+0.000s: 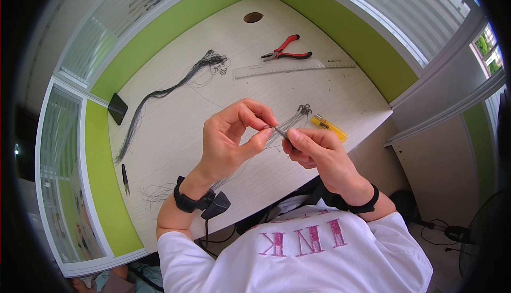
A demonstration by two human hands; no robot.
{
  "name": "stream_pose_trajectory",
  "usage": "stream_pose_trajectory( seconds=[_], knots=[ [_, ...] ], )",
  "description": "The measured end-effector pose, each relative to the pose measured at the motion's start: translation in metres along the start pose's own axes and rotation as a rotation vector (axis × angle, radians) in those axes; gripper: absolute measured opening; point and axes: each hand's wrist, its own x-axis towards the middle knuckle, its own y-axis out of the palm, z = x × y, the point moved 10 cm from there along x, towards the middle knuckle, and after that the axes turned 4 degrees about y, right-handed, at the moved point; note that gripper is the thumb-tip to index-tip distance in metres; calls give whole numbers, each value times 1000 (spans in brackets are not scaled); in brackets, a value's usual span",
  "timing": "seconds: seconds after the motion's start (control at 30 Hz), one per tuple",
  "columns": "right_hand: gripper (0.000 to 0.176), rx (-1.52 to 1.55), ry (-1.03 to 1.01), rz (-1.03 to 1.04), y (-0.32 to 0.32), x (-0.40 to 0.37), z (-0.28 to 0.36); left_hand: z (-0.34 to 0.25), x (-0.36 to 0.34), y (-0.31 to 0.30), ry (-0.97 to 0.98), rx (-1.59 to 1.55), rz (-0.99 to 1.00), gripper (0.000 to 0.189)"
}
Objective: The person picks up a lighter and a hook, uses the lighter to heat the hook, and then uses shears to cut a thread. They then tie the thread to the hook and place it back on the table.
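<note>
My left hand (230, 136) is raised over the table, thumb and forefinger pinched around something tiny that I cannot make out. My right hand (324, 154) grips a slim grey metal tool, which looks like tweezers (281, 132), with its tip meeting the left fingertips. Behind and below the hands lies a bundle of thin grey strands (290, 120), with small dark loops at its far end. Part of that bundle is hidden by my hands. Close to the right hand is a yellow lighter (329, 128).
A long bundle of dark strands (159, 93) lies at left. Red-handled pliers (287, 50) and a clear ruler (293, 69) sit farther back. Black tweezers (125, 180) and a dark flat object (117, 109) are near the left edge. Green partitions (340, 32) border the table.
</note>
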Motion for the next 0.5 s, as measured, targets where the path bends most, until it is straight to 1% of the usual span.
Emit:
stream_pose_trajectory(
  seconds=[0.5],
  knots=[
    [43, 49, -12, 11, 4, 1, 2, 3, -1, 3, -17, -23, 16, 11]
  ],
)
